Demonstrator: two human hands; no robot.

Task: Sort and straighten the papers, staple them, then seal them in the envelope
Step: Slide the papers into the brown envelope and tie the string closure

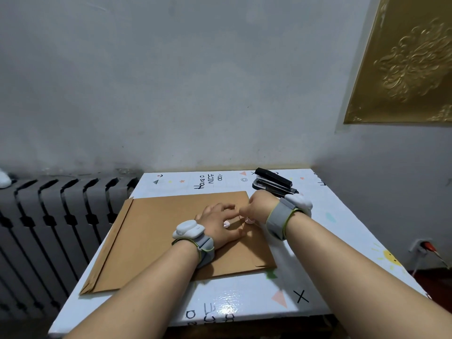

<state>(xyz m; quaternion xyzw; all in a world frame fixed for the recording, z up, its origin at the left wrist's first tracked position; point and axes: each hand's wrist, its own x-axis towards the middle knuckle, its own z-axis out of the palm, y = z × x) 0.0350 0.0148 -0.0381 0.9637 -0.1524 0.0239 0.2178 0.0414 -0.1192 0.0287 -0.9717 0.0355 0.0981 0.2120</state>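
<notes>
A large brown envelope lies flat on the table, its flap end toward the right. My left hand presses on it with fingers spread, beside a small white closure button. My right hand is curled at the envelope's right edge. It pinches a thin dark string by a second white button. A black stapler sits at the back right, just beyond my right hand. No loose papers show.
The white patterned table stands in a corner, with walls close behind and to the right. A dark radiator runs along its left side. A wall socket with a red plug is low on the right.
</notes>
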